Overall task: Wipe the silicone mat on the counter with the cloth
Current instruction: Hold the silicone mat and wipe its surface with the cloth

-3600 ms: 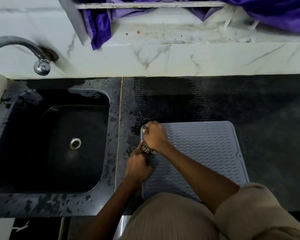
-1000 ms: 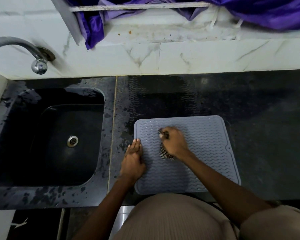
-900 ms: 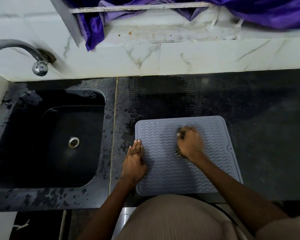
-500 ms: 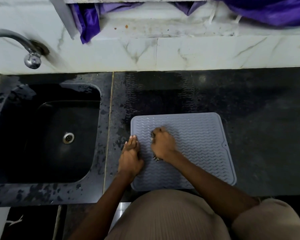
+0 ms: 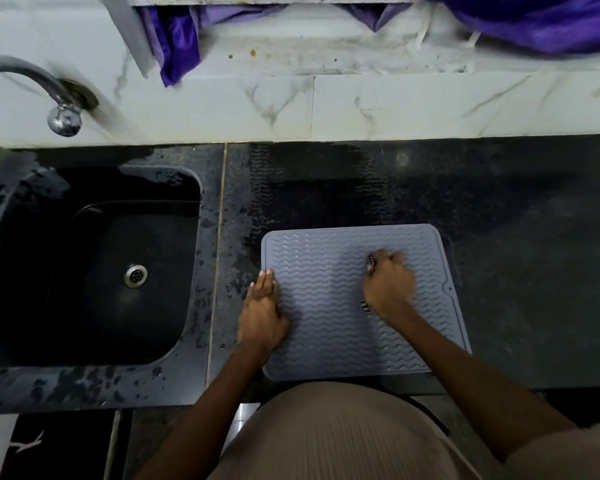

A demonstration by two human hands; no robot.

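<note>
Silicone mat (image 5: 326, 306): grey, rectangular w/ rounded corners, wavy ridges, flat on dark wet counter just right of sink; cloth (image 5: 370, 263): dark patterned, bunched up on mat's right-centre, mostly hidden under fist, only bits visible.

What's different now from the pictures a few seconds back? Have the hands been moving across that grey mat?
The right hand, gripping the cloth, has swept from the mat's left edge back and forth to right of centre. The left hand let go of the cloth early on and now presses flat on the mat's left edge. The sink and tap stay as they were.
</note>
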